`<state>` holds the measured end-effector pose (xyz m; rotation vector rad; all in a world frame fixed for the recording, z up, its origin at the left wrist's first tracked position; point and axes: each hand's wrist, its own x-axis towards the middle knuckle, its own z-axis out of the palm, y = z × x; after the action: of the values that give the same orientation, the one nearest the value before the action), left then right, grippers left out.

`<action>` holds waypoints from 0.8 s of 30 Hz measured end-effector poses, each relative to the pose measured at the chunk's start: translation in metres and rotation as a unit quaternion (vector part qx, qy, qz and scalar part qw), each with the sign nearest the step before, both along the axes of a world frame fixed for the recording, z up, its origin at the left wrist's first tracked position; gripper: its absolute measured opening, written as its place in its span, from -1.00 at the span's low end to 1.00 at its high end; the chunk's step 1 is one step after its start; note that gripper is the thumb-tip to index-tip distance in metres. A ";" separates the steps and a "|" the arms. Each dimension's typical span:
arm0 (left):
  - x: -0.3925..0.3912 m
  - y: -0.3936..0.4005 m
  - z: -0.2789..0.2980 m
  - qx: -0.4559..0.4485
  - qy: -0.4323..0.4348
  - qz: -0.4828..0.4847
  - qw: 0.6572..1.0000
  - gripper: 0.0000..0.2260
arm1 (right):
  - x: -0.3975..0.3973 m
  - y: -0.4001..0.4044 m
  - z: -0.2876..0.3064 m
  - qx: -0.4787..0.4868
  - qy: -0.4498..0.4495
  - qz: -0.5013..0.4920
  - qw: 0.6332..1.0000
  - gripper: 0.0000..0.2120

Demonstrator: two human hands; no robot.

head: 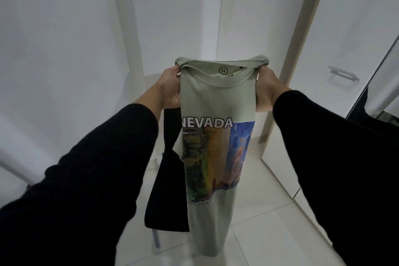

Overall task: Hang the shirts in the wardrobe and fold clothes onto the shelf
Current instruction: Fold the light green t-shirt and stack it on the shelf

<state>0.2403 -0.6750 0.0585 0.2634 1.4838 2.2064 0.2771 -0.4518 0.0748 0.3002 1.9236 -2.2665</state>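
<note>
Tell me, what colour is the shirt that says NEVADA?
The NEVADA shirt is pale sage green with a colourful picture print, seen in the head view.

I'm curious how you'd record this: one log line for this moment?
left hand: grips shirt shoulder | right hand: grips other shoulder | shirt: hanging lengthwise, print facing camera

The left hand [170, 86] and the right hand [266, 90] grip the shoulders of a pale green cotton T-shirt with a coloured "NEVADA" print [216, 103], which hangs down narrow over the white tiled floor [269, 233]. A black cloth piece [166, 179] hangs under the left hand. White wardrobe doors [345, 17] stand behind, one with a metal handle [343, 75].
</note>
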 end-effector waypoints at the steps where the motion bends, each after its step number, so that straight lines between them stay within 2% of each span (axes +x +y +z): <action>1: -0.003 -0.002 -0.003 -0.002 0.000 -0.004 1.000 -0.36 | -0.003 -0.001 -0.003 0.001 -0.003 0.023 1.000 -0.40; 4: -0.015 -0.005 -0.010 -0.018 -0.002 -0.009 1.000 -0.37 | -0.020 -0.007 -0.014 -0.005 -0.004 0.060 0.998 -0.44; 13: -0.103 -0.009 -0.035 -0.062 -0.022 0.023 0.998 -0.44 | -0.135 -0.017 -0.059 -0.070 -0.034 0.056 0.995 -0.46; 18: -0.179 -0.002 -0.031 -0.076 -0.042 0.045 0.995 -0.33 | -0.220 -0.019 -0.063 -0.125 -0.018 0.072 0.989 -0.44; 24: -0.245 0.007 -0.017 -0.057 -0.030 0.055 0.996 -0.27 | -0.309 -0.018 -0.050 -0.133 0.017 0.071 0.988 -0.43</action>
<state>-0.0048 -0.6684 0.0418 0.0788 1.6191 2.1837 -0.0318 -0.4702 0.0248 0.0877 1.5739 -2.4054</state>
